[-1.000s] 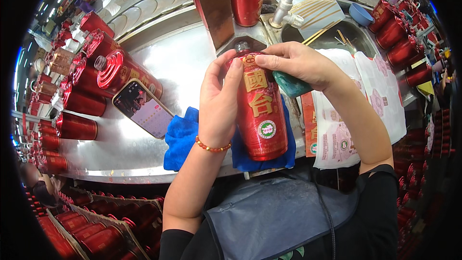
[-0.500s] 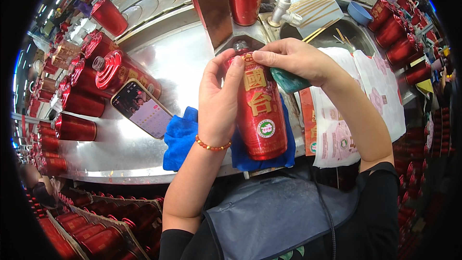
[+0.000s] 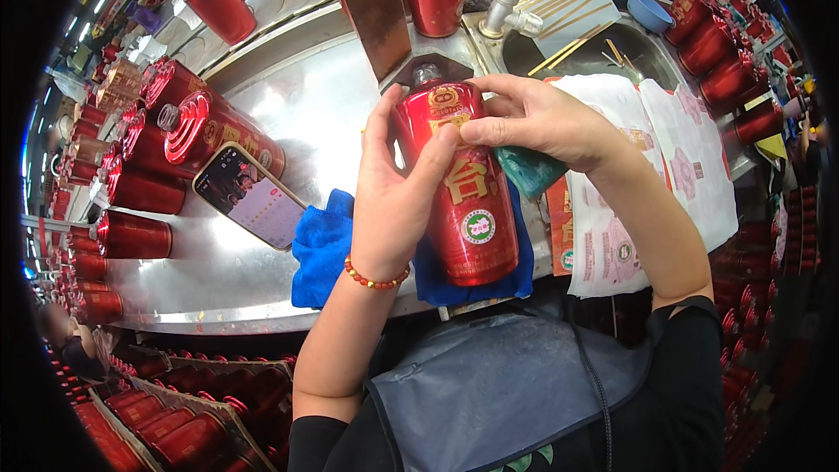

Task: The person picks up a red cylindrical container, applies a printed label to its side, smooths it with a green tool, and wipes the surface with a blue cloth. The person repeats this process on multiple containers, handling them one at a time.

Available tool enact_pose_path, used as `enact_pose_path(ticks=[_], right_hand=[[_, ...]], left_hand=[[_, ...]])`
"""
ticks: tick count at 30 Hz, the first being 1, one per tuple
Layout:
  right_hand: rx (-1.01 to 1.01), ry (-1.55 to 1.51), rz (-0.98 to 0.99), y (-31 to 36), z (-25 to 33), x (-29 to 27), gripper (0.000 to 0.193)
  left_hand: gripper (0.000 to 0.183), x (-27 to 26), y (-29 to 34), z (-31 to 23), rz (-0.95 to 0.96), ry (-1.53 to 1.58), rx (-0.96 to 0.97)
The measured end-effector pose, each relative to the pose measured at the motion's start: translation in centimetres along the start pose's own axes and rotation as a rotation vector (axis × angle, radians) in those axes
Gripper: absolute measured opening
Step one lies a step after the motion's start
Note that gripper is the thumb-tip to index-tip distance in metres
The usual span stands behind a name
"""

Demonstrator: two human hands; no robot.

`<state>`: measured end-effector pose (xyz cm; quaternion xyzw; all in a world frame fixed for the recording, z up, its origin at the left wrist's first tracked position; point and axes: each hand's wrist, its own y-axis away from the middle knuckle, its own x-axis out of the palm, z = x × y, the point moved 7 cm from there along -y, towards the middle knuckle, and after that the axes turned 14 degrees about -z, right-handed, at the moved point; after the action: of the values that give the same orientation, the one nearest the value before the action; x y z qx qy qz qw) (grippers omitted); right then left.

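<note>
A glossy red bottle (image 3: 468,240) with gold characters and a round green-and-white emblem lies neck away from me on a blue cloth (image 3: 524,245). My left hand (image 3: 398,175) wraps its left side, the thumb pressed on the upper gold character. From the right, my right hand (image 3: 546,122) touches the bottle with its thumb tip close to my left thumb, fingers curled. Beneath that palm shows a smooth green piece (image 3: 529,170); its kind and how it is held are hidden. The thumbs partly cover the upper character.
A phone (image 3: 249,197) leans against red bottles (image 3: 218,135) on the left. Right of me lie printed transfer sheets (image 3: 612,245). Beyond are a sink (image 3: 524,57) with a white tap (image 3: 507,13), sticks, a blue bowl (image 3: 651,10) and a brown upright post (image 3: 371,9).
Both thumbs have moved down the bottle, from near its shoulder to the upper gold character, uncovering the small gold emblem above. The view has shifted slightly.
</note>
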<state>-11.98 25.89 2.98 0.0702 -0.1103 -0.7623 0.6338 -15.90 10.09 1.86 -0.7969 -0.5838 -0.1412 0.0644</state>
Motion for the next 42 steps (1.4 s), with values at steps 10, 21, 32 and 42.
enact_pose_path(ticks=[10,21,32,42], right_hand=[[0.047,-0.092,-0.066,0.7,-1.9,-1.9,0.077],[0.023,-0.192,-0.047,1.2,-2.7,-1.1,0.077],[0.024,-0.222,-0.008,1.6,-2.8,-0.6,0.08],[0.027,-0.179,-0.108,4.0,-3.6,0.2,0.079]], left_hand=[[0.071,0.4,0.2,0.0,0.029,0.093,-0.046],[0.069,0.5,0.1,0.1,0.035,0.107,-0.044],[0.079,0.4,0.4,-0.1,0.036,0.07,-0.036],[0.099,0.6,3.1,-0.1,0.063,-0.023,0.005]])
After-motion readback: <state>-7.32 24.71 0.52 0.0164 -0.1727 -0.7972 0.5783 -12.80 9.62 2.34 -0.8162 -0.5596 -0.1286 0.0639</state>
